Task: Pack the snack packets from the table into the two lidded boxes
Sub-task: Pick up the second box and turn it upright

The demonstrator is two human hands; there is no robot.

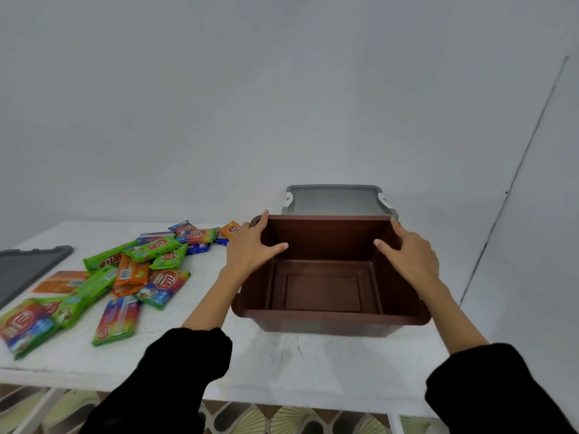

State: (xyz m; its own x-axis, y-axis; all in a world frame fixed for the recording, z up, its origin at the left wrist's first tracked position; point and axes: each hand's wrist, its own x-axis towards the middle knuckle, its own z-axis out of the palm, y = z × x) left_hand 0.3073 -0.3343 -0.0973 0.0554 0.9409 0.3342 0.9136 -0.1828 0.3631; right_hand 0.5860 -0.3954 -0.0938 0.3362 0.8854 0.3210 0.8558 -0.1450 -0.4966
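White table (282, 355), grey lid (28, 270) cropped left, grey-lidded box (335, 202) behind brown box (329, 322)

The brown box (329, 317) is smooth moulded plastic with a dull sheen. The grey lid (335, 202) behind it looks like matt plastic too. The snack packets (156, 249) are glossy printed film. The table (282, 355) top is white, chalky and scuffed. The sleeves (175, 371) are matt black cloth.
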